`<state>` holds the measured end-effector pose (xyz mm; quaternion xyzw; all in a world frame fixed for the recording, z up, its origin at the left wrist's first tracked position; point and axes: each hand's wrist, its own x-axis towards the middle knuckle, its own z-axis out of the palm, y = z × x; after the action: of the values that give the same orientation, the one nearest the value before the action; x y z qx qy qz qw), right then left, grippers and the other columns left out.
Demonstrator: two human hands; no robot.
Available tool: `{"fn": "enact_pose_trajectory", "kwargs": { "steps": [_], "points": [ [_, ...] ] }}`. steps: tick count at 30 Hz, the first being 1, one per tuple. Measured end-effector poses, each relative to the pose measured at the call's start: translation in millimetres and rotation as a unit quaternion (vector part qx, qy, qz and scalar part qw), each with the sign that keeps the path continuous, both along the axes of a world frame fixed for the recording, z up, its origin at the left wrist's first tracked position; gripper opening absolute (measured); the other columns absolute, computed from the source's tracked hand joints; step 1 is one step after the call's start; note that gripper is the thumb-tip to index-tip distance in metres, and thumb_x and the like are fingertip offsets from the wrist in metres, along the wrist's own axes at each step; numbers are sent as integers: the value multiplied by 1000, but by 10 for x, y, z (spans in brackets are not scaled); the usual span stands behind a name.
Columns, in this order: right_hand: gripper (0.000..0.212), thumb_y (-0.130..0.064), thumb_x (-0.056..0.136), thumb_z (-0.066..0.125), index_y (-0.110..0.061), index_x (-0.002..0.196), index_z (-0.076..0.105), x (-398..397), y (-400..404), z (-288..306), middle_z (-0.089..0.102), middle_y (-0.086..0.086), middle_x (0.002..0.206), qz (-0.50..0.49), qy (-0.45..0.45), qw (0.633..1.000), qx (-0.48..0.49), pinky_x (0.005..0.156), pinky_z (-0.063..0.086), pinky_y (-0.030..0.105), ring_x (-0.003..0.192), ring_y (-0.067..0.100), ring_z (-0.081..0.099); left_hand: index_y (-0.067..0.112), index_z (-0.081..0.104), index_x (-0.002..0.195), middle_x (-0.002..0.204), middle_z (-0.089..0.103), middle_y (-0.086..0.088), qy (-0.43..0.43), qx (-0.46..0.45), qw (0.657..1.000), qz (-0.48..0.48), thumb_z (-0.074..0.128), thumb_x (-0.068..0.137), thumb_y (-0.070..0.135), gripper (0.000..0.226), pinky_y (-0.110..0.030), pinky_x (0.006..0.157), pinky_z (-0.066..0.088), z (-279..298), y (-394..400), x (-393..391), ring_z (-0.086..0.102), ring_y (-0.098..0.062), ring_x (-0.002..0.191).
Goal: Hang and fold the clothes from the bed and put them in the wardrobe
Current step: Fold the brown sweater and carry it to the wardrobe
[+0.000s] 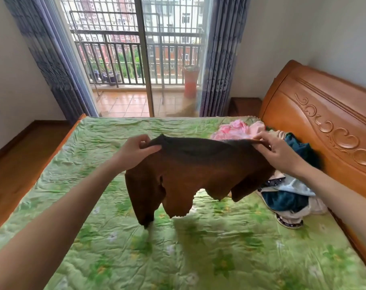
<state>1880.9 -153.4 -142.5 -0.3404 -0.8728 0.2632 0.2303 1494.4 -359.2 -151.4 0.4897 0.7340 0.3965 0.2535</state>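
Head view: your left hand (134,152) pinches one top corner of a brown knitted garment with a darker ribbed upper edge (190,174), thumb and curled fingers closed on the fabric. Your right hand (280,150) pinches the opposite top corner, thumb under the edge and fingertips on top. Between the two hands the garment is stretched out wide and held up above the bed, its upper edge nearly level and sagging a little in the middle. Its lower parts hang down in uneven flaps; the lowest one, on the left, reaches down to the quilted green floral bedcover (219,248), though you cannot tell whether it touches.

To your right, against the carved orange-brown wooden headboard (324,130), lies a loose pile of other clothes (290,195): dark teal, pale blue and cream pieces, partly hidden behind your right forearm. Beyond your right hand, near the far corner of the bed, sits a crumpled pink and white cloth (236,128).

Past the bed, a sliding glass balcony door (144,59) stands between blue-grey patterned curtains (219,59).
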Motion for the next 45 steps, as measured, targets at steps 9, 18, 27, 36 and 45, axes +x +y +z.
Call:
{"fn": "enact_pose_trajectory", "kwargs": {
  "steps": [9, 18, 27, 36, 45],
  "points": [
    [40, -62, 91, 60, -25, 90, 75, 331, -574, -259, 73, 5, 84, -2, -31, 991, -133, 72, 54, 50, 80, 30, 70, 18, 61, 74, 68, 68, -2, 3, -19, 1000, -3, 77, 89, 48, 37, -30, 59, 42, -292, -350, 230, 60, -13, 59],
    [30, -24, 79, 73, -6, 101, 80, 411, -99, 198, 77, 18, 96, 12, -22, 906, -422, 57, 60, 22, 72, 21, 76, 20, 81, 98, 89, 81, -4, -72, -163, 984, -32, 76, 86, 55, 37, -38, 80, 64, 224, -163, 317, 79, -23, 82],
    [25, -41, 88, 73, -16, 92, 75, 13, 401, -1430, 78, 11, 91, -24, -77, 915, -396, 66, 50, 29, 78, 21, 69, 2, 65, 94, 81, 64, -8, -84, -216, 972, 21, 74, 90, 54, 53, -35, 71, 43, -1207, 219, 155, 59, -22, 77],
    [17, -26, 102, 62, -12, 93, 68, -548, 1071, -2691, 70, 9, 89, -123, -164, 934, -294, 67, 43, 32, 82, 25, 62, 21, 61, 101, 84, 63, 0, -33, -207, 978, 19, 60, 105, 33, 12, -28, 59, 39, -2490, 1127, -241, 55, -12, 72],
    [25, -33, 102, 60, -12, 90, 62, -1142, 2133, -3926, 65, 11, 88, -170, -245, 942, -154, 71, 40, 39, 91, 36, 63, 22, 62, 103, 93, 64, -4, 17, -176, 980, 92, 64, 101, 35, 13, -34, 74, 44, -3986, 2356, -633, 61, -27, 85]
  ]
}}
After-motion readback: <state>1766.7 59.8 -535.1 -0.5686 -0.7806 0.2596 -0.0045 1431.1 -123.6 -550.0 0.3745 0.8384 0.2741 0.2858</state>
